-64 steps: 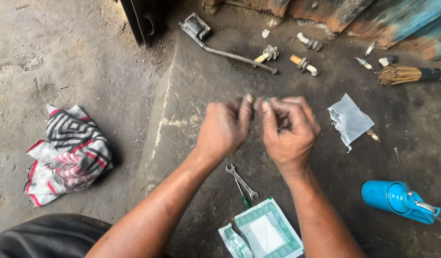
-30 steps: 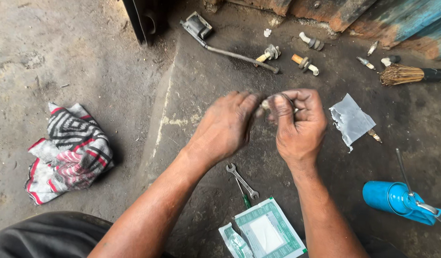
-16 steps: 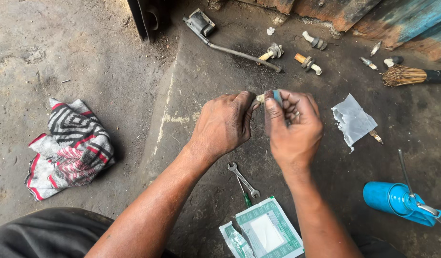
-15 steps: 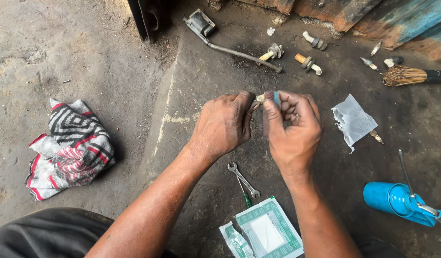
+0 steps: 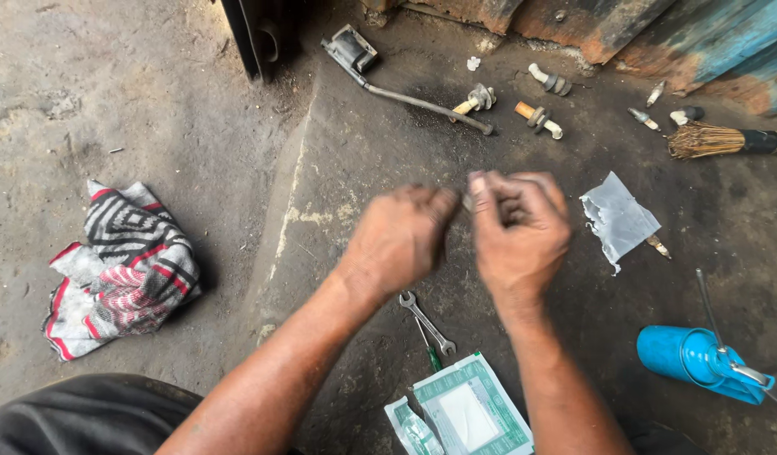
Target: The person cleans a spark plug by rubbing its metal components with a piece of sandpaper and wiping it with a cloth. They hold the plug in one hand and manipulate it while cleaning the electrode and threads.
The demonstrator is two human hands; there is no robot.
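A: Where is the piece I'm working on, relative to my hands?

B: Right between them. Your left hand (image 5: pixel 399 240) and right hand (image 5: pixel 519 232) are raised together over the dark floor slab (image 5: pixel 355 160), fingertips meeting. A small part (image 5: pixel 467 200) seems pinched there, but motion blur hides its shape, so I can't give its long axis.

A: Which hand really has it?

B: I can't tell. The right hand's fingers are curled closed round the meeting point with the thumb up; the left's are bunched toward it. Both look narrow, neither spread. The part sits a touch nearer the right thumb.

A: Count what lies around.

B: One double-ended spanner (image 5: pixel 426 322) just below the hands, with one green-handled tool (image 5: pixel 430 352) beside it. One green-and-white packet (image 5: pixel 471 414) near the bottom edge, and a smaller torn packet (image 5: pixel 412 430) touching its left side. One scrap of clear plastic (image 5: pixel 618 219) to the right. One blue oil can (image 5: pixel 700 361) lower right. One long rod with a bracket end (image 5: pixel 405 88) at the top, and beyond it about five small plug-like fittings; the nearest is the orange-tipped one (image 5: pixel 538 117). One straw brush (image 5: pixel 726 141) far right. One patterned cloth (image 5: pixel 123 257) well apart on the left.
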